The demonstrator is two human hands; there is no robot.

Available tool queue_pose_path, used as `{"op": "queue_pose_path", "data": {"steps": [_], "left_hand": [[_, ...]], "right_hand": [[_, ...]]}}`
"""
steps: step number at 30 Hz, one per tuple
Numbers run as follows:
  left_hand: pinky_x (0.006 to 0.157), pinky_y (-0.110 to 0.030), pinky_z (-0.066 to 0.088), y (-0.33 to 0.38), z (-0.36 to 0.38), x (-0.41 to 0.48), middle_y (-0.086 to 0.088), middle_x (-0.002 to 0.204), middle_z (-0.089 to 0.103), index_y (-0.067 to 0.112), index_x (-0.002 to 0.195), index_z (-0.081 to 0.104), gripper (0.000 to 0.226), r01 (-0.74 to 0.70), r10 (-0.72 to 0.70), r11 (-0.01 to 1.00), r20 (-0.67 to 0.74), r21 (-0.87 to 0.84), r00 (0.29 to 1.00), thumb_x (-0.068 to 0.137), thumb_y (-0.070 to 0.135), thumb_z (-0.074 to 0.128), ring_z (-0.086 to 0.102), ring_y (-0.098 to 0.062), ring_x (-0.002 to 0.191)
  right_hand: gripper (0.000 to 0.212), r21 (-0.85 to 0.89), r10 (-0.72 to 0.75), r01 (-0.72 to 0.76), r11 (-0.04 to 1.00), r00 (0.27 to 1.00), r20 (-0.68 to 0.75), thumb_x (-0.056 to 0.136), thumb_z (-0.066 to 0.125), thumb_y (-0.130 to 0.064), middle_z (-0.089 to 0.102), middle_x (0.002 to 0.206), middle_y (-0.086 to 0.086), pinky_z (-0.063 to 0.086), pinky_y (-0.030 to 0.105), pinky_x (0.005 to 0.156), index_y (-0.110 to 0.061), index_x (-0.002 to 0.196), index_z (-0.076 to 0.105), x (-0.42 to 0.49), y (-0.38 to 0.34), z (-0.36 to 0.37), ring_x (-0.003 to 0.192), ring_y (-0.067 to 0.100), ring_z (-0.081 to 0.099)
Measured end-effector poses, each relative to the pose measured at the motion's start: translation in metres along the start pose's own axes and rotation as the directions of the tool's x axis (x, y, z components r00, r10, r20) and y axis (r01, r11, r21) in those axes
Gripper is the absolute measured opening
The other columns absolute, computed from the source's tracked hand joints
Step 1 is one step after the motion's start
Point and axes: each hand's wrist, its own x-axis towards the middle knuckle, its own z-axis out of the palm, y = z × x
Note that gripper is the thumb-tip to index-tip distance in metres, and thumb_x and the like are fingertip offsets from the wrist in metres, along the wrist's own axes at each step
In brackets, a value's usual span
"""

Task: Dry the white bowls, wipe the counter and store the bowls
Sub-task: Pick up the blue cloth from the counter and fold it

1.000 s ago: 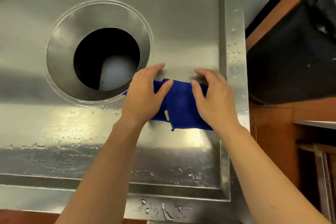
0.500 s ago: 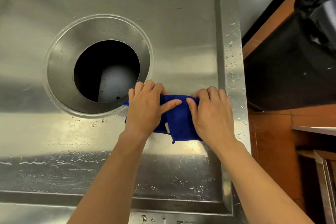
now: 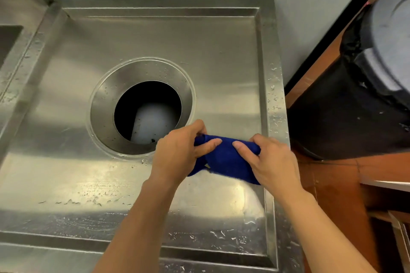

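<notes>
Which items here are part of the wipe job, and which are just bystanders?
In the job:
- blue cloth, gripped by left hand and right hand
- wet steel counter

Just there:
- round chute opening
- black-lined bin
- sink basin at left

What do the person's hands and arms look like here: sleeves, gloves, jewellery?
Both forearms are bare right to the bottom edge of the picture; no sleeves show. The left hand and right hand wear no gloves. No watch, bracelet or ring is visible on the parts in view. Fingernails look short and unpainted.
</notes>
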Motion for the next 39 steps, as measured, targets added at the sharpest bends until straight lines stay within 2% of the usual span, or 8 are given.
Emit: {"op": "queue_pose_path", "data": {"steps": [4, 9, 12, 15, 20, 25, 34, 39], "left_hand": [[0.064, -0.037, 0.054, 0.020, -0.033, -0.008, 0.013, 0.071, 0.059, 0.027, 0.086, 0.054, 0.040, -0.051, 0.047, 0.998, -0.105, -0.031, 0.993, 0.085, 0.067, 0.052, 0.062, -0.019, 0.070], [0.055, -0.032, 0.040, 0.043, -0.084, -0.022, 0.012, 0.060, 0.056, 0.033, 0.079, 0.050, 0.042, -0.092, 0.068, 0.992, -0.251, -0.085, 0.966, 0.081, 0.075, 0.051, 0.056, -0.006, 0.061], [0.053, -0.027, 0.035, 0.055, -0.112, -0.030, 0.015, 0.070, 0.062, 0.037, 0.084, 0.047, 0.038, -0.138, 0.100, 0.985, -0.324, -0.099, 0.941, 0.077, 0.075, 0.050, 0.058, -0.002, 0.069], [0.055, -0.030, 0.040, 0.065, -0.143, -0.044, 0.027, 0.082, 0.063, 0.037, 0.085, 0.047, 0.038, -0.160, 0.107, 0.982, -0.399, -0.101, 0.911, 0.077, 0.073, 0.053, 0.058, 0.003, 0.072], [0.056, -0.032, 0.042, 0.072, -0.183, -0.075, 0.031, 0.080, 0.062, 0.035, 0.086, 0.050, 0.039, -0.173, 0.100, 0.980, -0.511, -0.097, 0.854, 0.078, 0.073, 0.058, 0.056, 0.002, 0.070], [0.056, -0.028, 0.038, 0.066, -0.219, -0.103, 0.037, 0.081, 0.061, 0.035, 0.089, 0.050, 0.043, -0.175, 0.106, 0.982, -0.570, -0.067, 0.815, 0.078, 0.076, 0.056, 0.058, 0.004, 0.075], [0.061, -0.030, 0.050, -0.001, -0.289, -0.143, 0.030, 0.098, 0.062, 0.033, 0.095, 0.053, 0.044, -0.270, 0.176, 0.960, -0.589, -0.074, 0.789, 0.081, 0.075, 0.051, 0.060, 0.000, 0.087], [0.060, -0.024, 0.045, -0.047, -0.323, -0.161, 0.034, 0.084, 0.064, 0.037, 0.092, 0.057, 0.028, -0.301, 0.178, 0.947, -0.595, -0.113, 0.784, 0.086, 0.061, 0.070, 0.061, 0.004, 0.077]], "right_hand": [[0.083, -0.001, -0.038, 0.038, 0.999, 0.999, -0.008, 0.081, 0.011, -0.092, 0.060, 0.063, -0.008, 0.049, 0.031, 0.054, -0.025, 0.072, 0.059, 0.006, -0.013, -0.035, 0.060, 0.011, 0.057], [0.062, 0.098, -0.074, 0.083, 0.992, 0.993, -0.095, 0.078, 0.039, -0.086, 0.057, 0.058, -0.014, 0.043, 0.022, 0.051, -0.028, 0.066, 0.055, 0.012, -0.042, -0.090, 0.057, 0.003, 0.056], [0.055, 0.187, -0.108, 0.130, 0.974, 0.987, -0.122, 0.074, 0.051, -0.084, 0.055, 0.054, -0.015, 0.036, 0.012, 0.048, -0.030, 0.063, 0.050, 0.015, -0.059, -0.117, 0.054, 0.004, 0.057], [0.053, 0.274, -0.168, 0.214, 0.938, 0.969, -0.182, 0.070, 0.060, -0.079, 0.055, 0.053, -0.012, 0.043, 0.010, 0.057, -0.028, 0.063, 0.049, 0.016, -0.079, -0.144, 0.073, 0.005, 0.060], [0.049, 0.380, -0.275, 0.350, 0.856, 0.931, -0.238, 0.065, 0.071, -0.078, 0.064, 0.077, -0.019, 0.042, 0.007, 0.060, -0.033, 0.064, 0.050, 0.012, -0.118, -0.181, 0.075, -0.001, 0.059], [0.047, 0.427, -0.313, 0.401, 0.810, 0.912, -0.264, 0.058, 0.073, -0.076, 0.064, 0.080, -0.020, 0.044, 0.013, 0.059, -0.033, 0.067, 0.057, 0.000, -0.154, -0.200, 0.075, 0.006, 0.060], [0.037, 0.434, -0.289, 0.427, 0.794, 0.892, -0.349, 0.063, 0.088, -0.056, 0.066, 0.082, -0.021, 0.046, 0.011, 0.062, -0.033, 0.071, 0.061, -0.034, -0.249, -0.186, 0.079, 0.003, 0.061], [0.034, 0.444, -0.252, 0.392, 0.805, 0.905, -0.342, 0.069, 0.085, -0.054, 0.067, 0.082, -0.018, 0.046, 0.010, 0.062, -0.029, 0.075, 0.063, -0.055, -0.303, -0.162, 0.081, 0.004, 0.062]]}}
